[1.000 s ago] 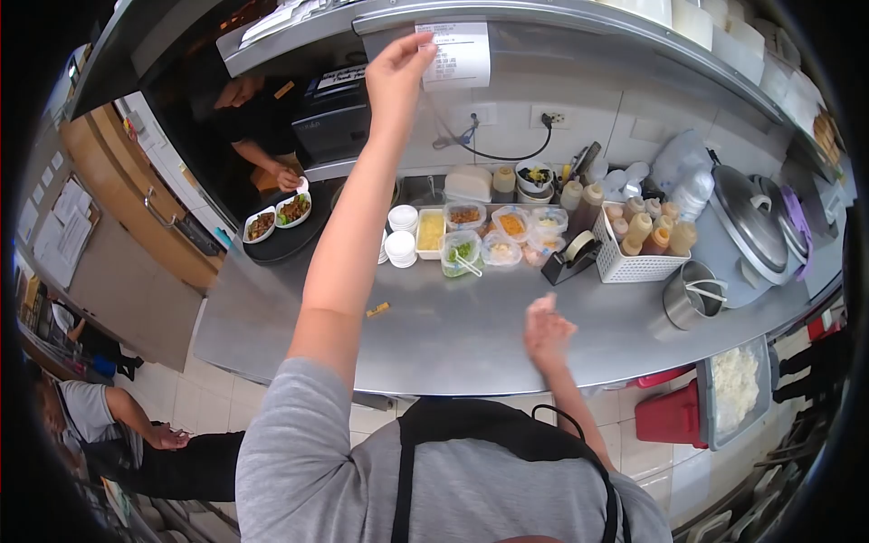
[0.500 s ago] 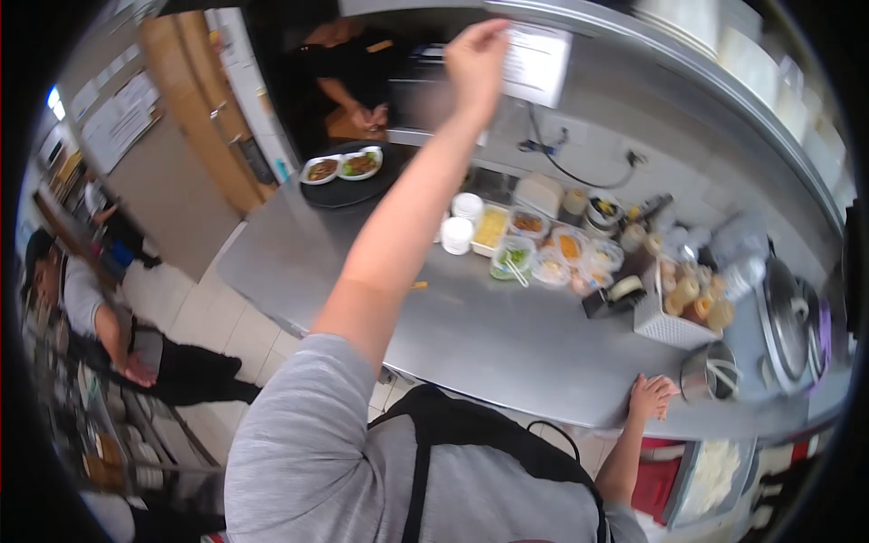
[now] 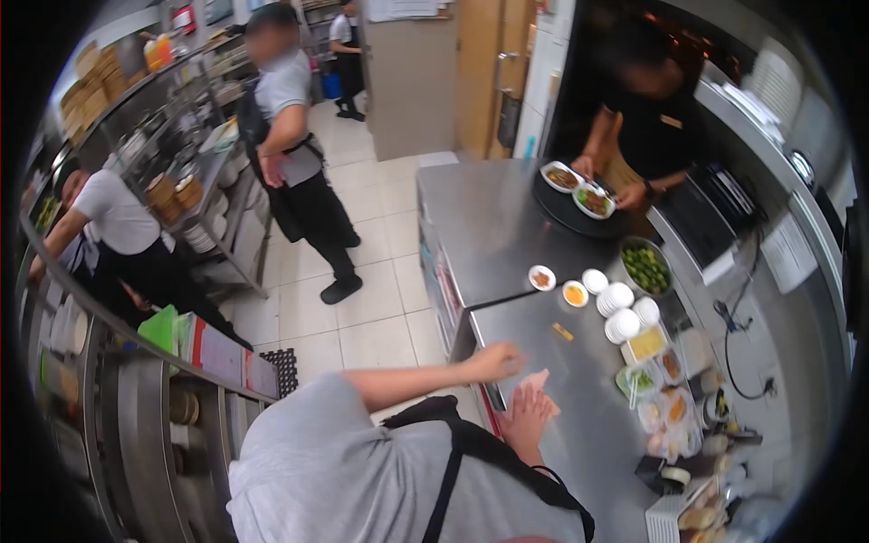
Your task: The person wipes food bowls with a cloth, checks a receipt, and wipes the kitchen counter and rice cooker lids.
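My left hand (image 3: 496, 362) hangs over the counter's near edge, blurred, with its fingers curled closed. Whatever it may hold is hidden. Just beside it, my right hand (image 3: 525, 414) lies with fingers spread on a pale pink piece (image 3: 536, 381), paper or cloth, at the edge of the steel counter (image 3: 579, 434). Farther along the counter are a small dish with orange food (image 3: 575, 293), another with brown bits (image 3: 541, 278) and a small yellowish strip (image 3: 562, 332).
A co-worker's hands touch two filled bowls (image 3: 593, 203) on a round black tray (image 3: 561, 214). Stacked white lids or cups (image 3: 622, 325), a bowl of green vegetables (image 3: 644, 267) and ingredient tubs (image 3: 645, 344) line the wall side. Another person (image 3: 294, 136) stands on the tiled floor.
My left hand has come down from the wall paper to beside my right hand. My view has swung left. The co-worker's hands now reach the bowls on the tray.
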Action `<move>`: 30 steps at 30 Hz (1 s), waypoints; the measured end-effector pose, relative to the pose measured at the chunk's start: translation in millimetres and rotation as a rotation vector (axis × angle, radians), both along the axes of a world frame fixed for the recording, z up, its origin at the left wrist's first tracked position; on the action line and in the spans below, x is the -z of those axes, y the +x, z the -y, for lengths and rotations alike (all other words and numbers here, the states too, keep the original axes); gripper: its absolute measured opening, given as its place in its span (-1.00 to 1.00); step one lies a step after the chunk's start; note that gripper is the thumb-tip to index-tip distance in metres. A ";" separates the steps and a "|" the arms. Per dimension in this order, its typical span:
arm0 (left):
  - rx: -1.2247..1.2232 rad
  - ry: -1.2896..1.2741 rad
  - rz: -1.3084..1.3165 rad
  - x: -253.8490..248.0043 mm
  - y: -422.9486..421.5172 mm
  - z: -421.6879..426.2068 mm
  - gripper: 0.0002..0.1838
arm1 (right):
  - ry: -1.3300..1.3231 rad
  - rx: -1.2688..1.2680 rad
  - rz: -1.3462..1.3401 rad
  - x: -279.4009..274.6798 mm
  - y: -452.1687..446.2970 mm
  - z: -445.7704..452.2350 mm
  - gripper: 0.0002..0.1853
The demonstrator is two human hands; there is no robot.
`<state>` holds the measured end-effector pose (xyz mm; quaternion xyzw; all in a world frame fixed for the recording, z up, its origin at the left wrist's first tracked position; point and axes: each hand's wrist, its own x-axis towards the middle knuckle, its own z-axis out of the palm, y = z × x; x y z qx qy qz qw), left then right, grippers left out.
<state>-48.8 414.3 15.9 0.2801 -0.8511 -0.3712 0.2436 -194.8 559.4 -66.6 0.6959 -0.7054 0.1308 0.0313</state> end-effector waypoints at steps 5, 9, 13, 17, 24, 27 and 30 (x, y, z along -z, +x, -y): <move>-0.225 0.179 0.003 26.8 59.3 -56.1 -0.79 | -0.120 -0.222 0.044 5.3 35.0 84.3 -0.18; -0.289 0.164 -0.078 23.1 68.6 -68.1 -0.79 | -0.110 -0.283 0.043 0.9 48.4 116.0 -0.31; -0.397 0.273 0.090 60.0 100.4 -65.8 -0.73 | -0.222 -0.572 0.213 -1.3 31.6 97.3 -0.62; -0.386 0.201 0.374 125.7 129.5 -60.6 -0.70 | 0.049 -0.337 0.864 -47.4 16.7 48.8 -0.74; -0.289 0.504 0.504 154.3 93.1 -48.9 -0.72 | -0.314 -0.302 0.698 -136.3 -60.2 -33.4 -0.77; -0.286 0.449 0.614 151.1 77.3 -39.9 -0.72 | -0.199 -0.186 0.589 -147.1 -83.6 -64.4 -0.78; -0.327 0.325 0.716 145.8 81.8 -35.1 -0.72 | -0.110 0.040 1.031 -163.6 -93.6 -88.0 -0.80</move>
